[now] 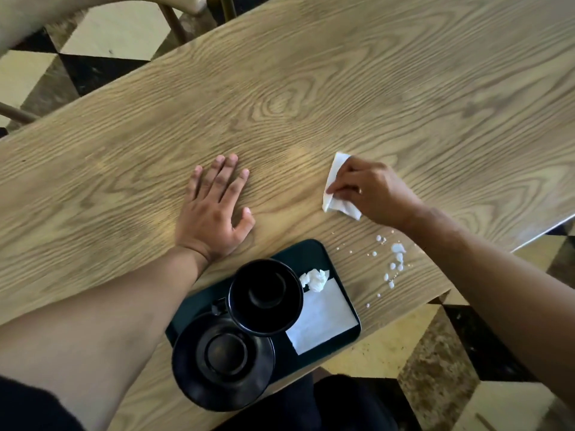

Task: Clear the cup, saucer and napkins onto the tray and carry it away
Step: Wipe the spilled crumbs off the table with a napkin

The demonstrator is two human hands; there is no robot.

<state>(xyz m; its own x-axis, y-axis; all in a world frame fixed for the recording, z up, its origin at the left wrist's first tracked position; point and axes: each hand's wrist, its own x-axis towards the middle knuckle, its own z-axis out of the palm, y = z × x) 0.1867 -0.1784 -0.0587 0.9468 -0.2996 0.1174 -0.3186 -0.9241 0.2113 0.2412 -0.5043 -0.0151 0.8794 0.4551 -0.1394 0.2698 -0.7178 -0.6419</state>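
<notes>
A dark tray (pixel 314 253) lies at the near edge of the wooden table (pixel 280 98). On it stand a black cup (pixel 266 295) and, nearer me, a black saucer (pixel 222 357). A flat white napkin (pixel 322 318) and a crumpled white napkin (pixel 314 278) lie on the tray's right half. My left hand (pixel 214 209) rests flat on the table beyond the tray, fingers spread, holding nothing. My right hand (pixel 370 189) presses a folded white napkin (pixel 337 194) against the tabletop, to the right of the left hand.
Small white crumbs and paper bits (pixel 395 262) are scattered on the table right of the tray. A wooden chair (pixel 174 17) stands at the far left over a black-and-cream checkered floor (pixel 93 60). The table's near right corner (pixel 448 290) is close to the crumbs.
</notes>
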